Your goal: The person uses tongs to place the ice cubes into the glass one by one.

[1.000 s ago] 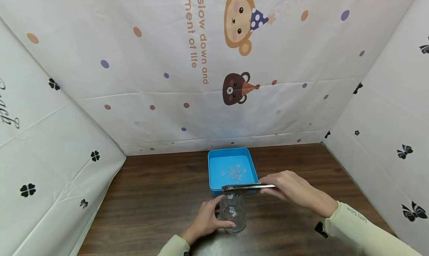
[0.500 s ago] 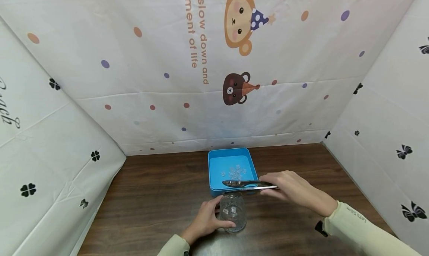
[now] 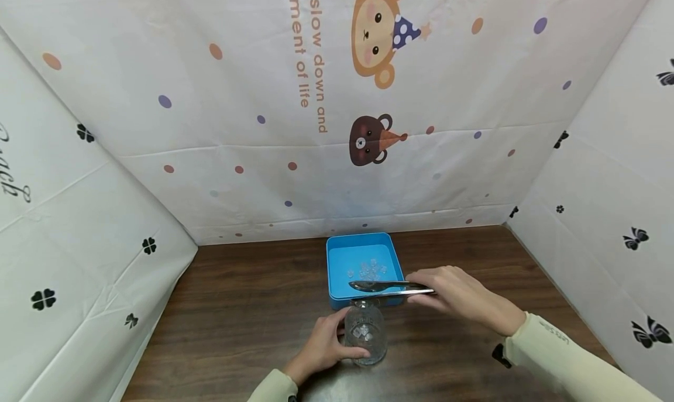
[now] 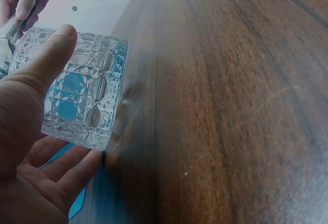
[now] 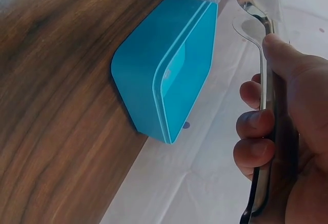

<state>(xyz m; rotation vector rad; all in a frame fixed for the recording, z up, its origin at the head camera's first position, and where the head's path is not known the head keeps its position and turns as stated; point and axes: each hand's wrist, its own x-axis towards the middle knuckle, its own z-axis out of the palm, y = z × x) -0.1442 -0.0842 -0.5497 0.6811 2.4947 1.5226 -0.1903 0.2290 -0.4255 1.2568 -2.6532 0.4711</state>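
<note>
My left hand (image 3: 323, 344) grips a clear patterned glass (image 3: 372, 346) that stands on the table, thumb on the near side and fingers on the far side. Some small clear pieces (image 3: 362, 332) lie inside the glass. In my right hand (image 3: 458, 294) are metal tongs (image 3: 371, 286), held level over the mouth of the glass with their two ends spread apart. The right wrist view shows my thumb and fingers wrapped round the tongs (image 5: 269, 24); I see nothing between their ends. Cut-glass facets cover the glass (image 4: 97, 88) in the left wrist view.
Behind the glass stands a blue square tray (image 3: 342, 251) with several small clear pieces (image 3: 371, 269), like ice cubes, lying in it. The brown wooden table (image 3: 253, 296) is bounded by white printed cloth (image 3: 253, 179) at the back and both sides.
The tongs' ends have parted from nearly together to spread, the upper arm rising. Clear pieces in the glass now show more plainly. My left hand and the glass have stayed put.
</note>
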